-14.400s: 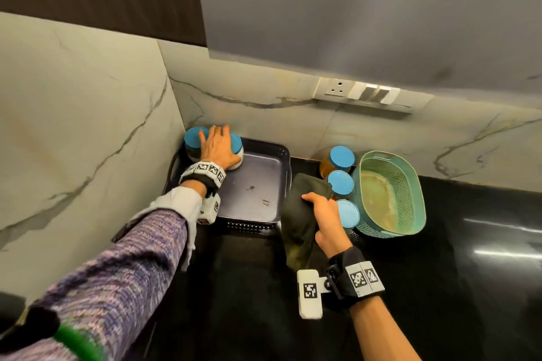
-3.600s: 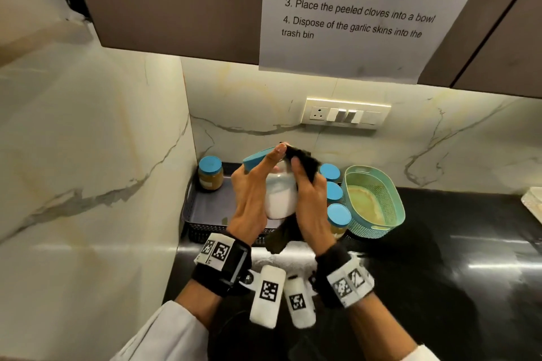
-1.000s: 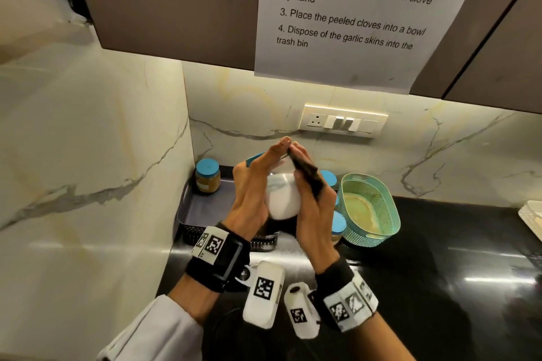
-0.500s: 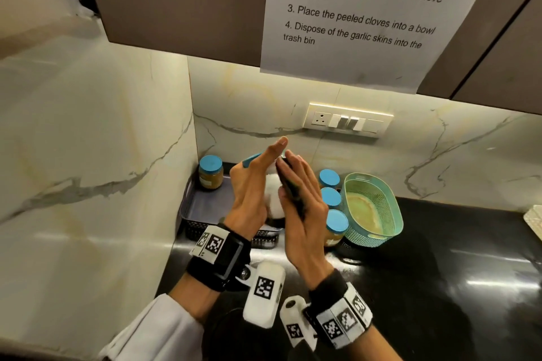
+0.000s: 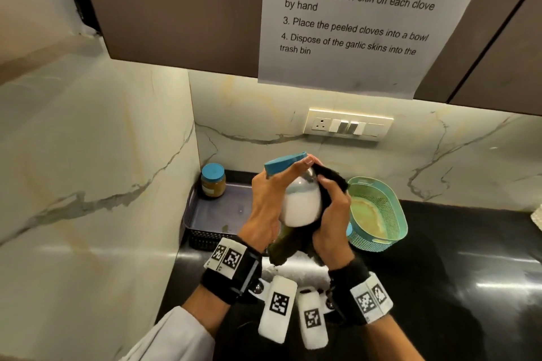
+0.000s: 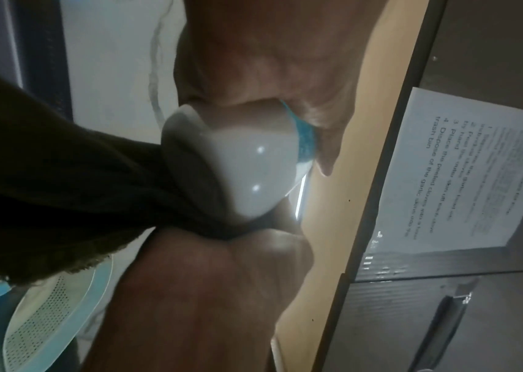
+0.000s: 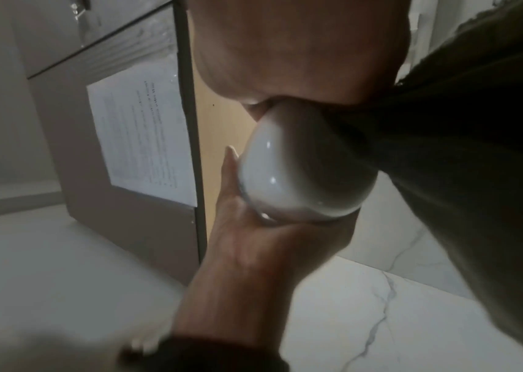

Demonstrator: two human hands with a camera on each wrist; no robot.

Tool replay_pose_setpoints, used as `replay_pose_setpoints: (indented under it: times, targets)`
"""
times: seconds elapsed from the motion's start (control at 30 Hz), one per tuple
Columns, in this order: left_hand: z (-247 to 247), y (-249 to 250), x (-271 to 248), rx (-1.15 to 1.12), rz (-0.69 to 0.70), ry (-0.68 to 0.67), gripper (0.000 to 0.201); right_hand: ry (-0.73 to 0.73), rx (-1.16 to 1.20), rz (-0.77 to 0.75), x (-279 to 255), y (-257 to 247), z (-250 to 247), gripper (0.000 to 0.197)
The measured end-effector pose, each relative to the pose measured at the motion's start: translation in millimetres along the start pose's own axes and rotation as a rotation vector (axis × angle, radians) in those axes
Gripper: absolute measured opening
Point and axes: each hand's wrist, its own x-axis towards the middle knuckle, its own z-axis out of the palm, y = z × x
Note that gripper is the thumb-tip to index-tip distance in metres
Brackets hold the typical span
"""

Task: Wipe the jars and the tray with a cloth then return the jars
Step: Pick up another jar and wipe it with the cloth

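Note:
A jar of white powder with a blue lid is held tilted above the counter. My left hand grips it from the left, with fingertips at the lid. My right hand grips a dark cloth against the jar's right side and bottom. The wrist views show the jar wedged between palm and cloth. The dark tray lies in the back left corner. A brown-filled jar stands upright in its far left corner. My hands hide the other jars.
A green perforated basket stands right of my hands on the black counter. Marble walls close the left and back sides. Above hang cabinets with a printed sheet, and a switch plate is on the back wall.
My right hand has slid down from the front of the jar and curled round its right side with the cloth, uncovering the white body. The left hand keeps its grip.

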Motion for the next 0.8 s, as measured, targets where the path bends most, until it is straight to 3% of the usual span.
replay_pose_setpoints:
  times: [0.1,0.2,0.27,0.37,0.4,0.47,0.53,0.6,0.63,0.67,0.73,0.8]
  targets:
    - [-2,3,4,-0.074,-0.024,-0.032,0.062,-0.049,-0.066,-0.313,-21,6,4,0.038]
    - [-7,5,11,-0.066,-0.008,-0.011,0.076,-0.195,-0.308,-0.678,-31,21,1,0.043]
    - [-8,5,12,-0.039,0.039,0.006,0.074,-0.241,-0.275,-0.644,-18,18,1,0.038]
    - [-7,4,8,-0.029,0.072,0.014,0.060,-0.071,-0.092,-0.190,6,-5,10,0.026]
    - [-6,6,7,-0.028,0.083,0.015,0.054,-0.061,-0.083,-0.122,7,-9,12,0.021]
    - [-7,10,9,-0.050,0.059,-0.009,0.040,-0.108,-0.112,-0.188,-7,-9,18,0.021]
    - [-11,17,12,-0.085,0.033,-0.023,0.033,-0.184,-0.142,-0.405,-25,0,17,0.033]
    - [-16,17,15,-0.082,0.044,-0.001,0.049,-0.289,-0.238,-0.590,-26,12,11,0.040]
    - [-16,16,15,-0.067,0.058,0.008,0.055,-0.311,-0.251,-0.601,-19,12,11,0.039]
    - [-15,15,14,-0.052,0.077,0.015,0.059,-0.296,-0.239,-0.546,-12,7,13,0.037]
    - [-10,15,10,-0.039,0.104,0.024,0.060,-0.175,-0.142,-0.292,1,-8,17,0.030]
    - [-6,18,9,-0.031,0.113,0.013,0.066,-0.130,-0.132,-0.206,0,-12,19,0.027]
